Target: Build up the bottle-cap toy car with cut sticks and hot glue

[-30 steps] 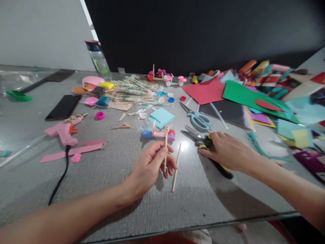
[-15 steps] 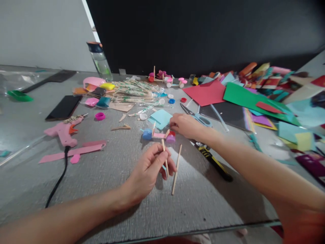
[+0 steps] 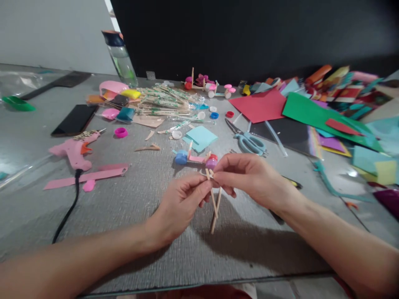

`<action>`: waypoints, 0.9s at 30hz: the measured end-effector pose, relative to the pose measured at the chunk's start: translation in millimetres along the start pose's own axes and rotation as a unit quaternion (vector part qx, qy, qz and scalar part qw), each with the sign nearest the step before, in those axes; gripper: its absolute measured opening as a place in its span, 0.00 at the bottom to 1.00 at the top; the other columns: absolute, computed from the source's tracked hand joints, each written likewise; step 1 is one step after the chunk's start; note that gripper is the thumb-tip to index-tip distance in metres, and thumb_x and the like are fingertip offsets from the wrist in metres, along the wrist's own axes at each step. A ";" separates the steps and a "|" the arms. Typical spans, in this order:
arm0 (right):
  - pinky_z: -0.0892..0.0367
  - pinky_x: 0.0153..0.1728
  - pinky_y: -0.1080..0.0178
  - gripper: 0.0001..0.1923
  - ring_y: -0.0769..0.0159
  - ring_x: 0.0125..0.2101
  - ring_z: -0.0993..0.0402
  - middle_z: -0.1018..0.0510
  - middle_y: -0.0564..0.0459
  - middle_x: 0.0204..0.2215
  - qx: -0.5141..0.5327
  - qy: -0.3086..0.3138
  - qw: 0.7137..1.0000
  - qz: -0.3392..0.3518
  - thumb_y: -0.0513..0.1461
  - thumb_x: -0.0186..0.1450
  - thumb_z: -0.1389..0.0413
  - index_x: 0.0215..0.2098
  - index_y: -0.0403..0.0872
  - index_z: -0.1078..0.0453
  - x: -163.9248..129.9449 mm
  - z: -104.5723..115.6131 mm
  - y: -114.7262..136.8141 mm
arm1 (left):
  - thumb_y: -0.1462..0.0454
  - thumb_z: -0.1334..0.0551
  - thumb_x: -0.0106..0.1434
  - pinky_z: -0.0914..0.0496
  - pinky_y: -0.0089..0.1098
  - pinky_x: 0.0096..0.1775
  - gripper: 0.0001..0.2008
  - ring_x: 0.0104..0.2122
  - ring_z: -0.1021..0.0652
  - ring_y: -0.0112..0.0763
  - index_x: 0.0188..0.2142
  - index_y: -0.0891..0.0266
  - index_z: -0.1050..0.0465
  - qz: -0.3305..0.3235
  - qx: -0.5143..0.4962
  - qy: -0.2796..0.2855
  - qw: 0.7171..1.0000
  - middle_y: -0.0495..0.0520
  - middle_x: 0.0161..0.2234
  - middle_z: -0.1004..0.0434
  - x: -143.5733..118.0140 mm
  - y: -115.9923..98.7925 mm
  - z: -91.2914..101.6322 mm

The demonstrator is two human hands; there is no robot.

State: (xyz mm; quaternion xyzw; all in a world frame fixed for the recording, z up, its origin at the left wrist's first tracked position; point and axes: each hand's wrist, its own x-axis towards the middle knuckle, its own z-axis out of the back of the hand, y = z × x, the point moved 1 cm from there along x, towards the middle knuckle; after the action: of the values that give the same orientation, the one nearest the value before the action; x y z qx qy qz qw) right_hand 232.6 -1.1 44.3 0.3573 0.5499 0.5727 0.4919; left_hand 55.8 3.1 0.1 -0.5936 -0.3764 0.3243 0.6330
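Note:
My left hand (image 3: 190, 193) pinches a thin wooden stick (image 3: 214, 203) between thumb and fingers, its lower end pointing toward me. Fingertips of my right hand (image 3: 246, 176) meet the left ones at the stick's upper end. They are pressed together round something small and pale that I cannot make out. A second wooden stick (image 3: 213, 226) lies on the table below, crossing under the held one in view. Just beyond my hands sits a little toy vehicle (image 3: 197, 159) with a pink body and blue, red and purple bottle-cap parts.
Light-blue scissors (image 3: 249, 141) and blue paper (image 3: 201, 138) lie beyond my hands. A pink glue gun (image 3: 73, 151) with a black cord, a phone (image 3: 75, 120) and a water bottle (image 3: 120, 60) are at left. Bundled chopsticks (image 3: 165, 101) lie behind; coloured sheets (image 3: 262, 106) spread right.
My right hand has come back from beside the toy vehicle to my left hand's fingertips. The held stick now appears lower and further right, and the view has shifted slightly.

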 end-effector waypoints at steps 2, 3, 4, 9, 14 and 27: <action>0.43 0.21 0.67 0.10 0.74 0.21 0.37 0.28 0.58 0.23 0.019 -0.006 1.000 -0.001 0.43 0.60 0.37 0.28 0.46 0.29 2.2 -2.8 -3.7 | 0.63 0.44 0.72 0.37 0.27 0.33 0.14 0.28 0.32 0.25 0.30 0.60 0.25 -0.021 0.016 0.009 1.000 0.46 0.26 0.32 -1.7 -2.5 -0.6; 0.44 0.20 0.67 0.10 0.74 0.20 0.38 0.28 0.58 0.22 0.022 -0.007 1.000 -0.004 0.43 0.60 0.37 0.28 0.46 0.29 3.6 -3.2 -5.2 | 0.63 0.44 0.72 0.37 0.27 0.33 0.14 0.28 0.32 0.25 0.30 0.60 0.25 -0.030 0.023 0.012 0.999 0.46 0.26 0.32 -2.4 -3.7 -0.7; 0.45 0.20 0.67 0.10 0.74 0.20 0.39 0.28 0.58 0.22 0.023 -0.007 1.000 -0.007 0.43 0.60 0.37 0.27 0.46 0.29 4.8 -3.2 -6.4 | 0.64 0.44 0.72 0.37 0.27 0.33 0.15 0.28 0.32 0.25 0.30 0.60 0.25 -0.036 0.030 0.012 0.999 0.46 0.26 0.33 -2.9 -4.7 -0.5; 0.46 0.21 0.67 0.10 0.75 0.21 0.39 0.27 0.58 0.22 0.051 0.017 0.998 -0.018 0.43 0.61 0.36 0.28 0.45 0.29 5.5 -3.3 -11.6 | 0.63 0.45 0.72 0.37 0.27 0.32 0.15 0.27 0.32 0.25 0.30 0.61 0.25 -0.029 0.046 0.021 0.998 0.47 0.26 0.32 -2.4 -7.1 2.3; 0.45 0.22 0.68 0.10 0.75 0.21 0.38 0.27 0.59 0.22 0.098 0.023 0.995 -0.005 0.43 0.61 0.34 0.29 0.46 0.27 4.3 -3.1 -19.7 | 0.60 0.46 0.73 0.36 0.26 0.29 0.18 0.26 0.30 0.25 0.28 0.63 0.26 0.009 0.012 0.040 0.999 0.48 0.24 0.29 -1.4 -8.1 3.5; 0.34 0.33 0.64 0.04 0.69 0.30 0.28 0.23 0.56 0.30 -0.018 0.002 0.998 0.067 0.39 0.64 0.39 0.36 0.46 0.24 -1.4 -6.3 -12.4 | 0.54 0.36 0.68 0.22 0.27 0.30 0.16 0.23 0.20 0.26 0.31 0.65 0.23 0.136 -0.201 0.048 0.969 0.51 0.27 0.21 3.2 -0.2 4.0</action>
State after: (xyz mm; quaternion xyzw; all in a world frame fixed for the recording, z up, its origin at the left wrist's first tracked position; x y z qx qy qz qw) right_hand 229.1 -5.2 31.4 0.3836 0.5155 0.6143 0.4580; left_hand 53.9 7.9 0.6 -0.7692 -0.3184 0.2964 0.4680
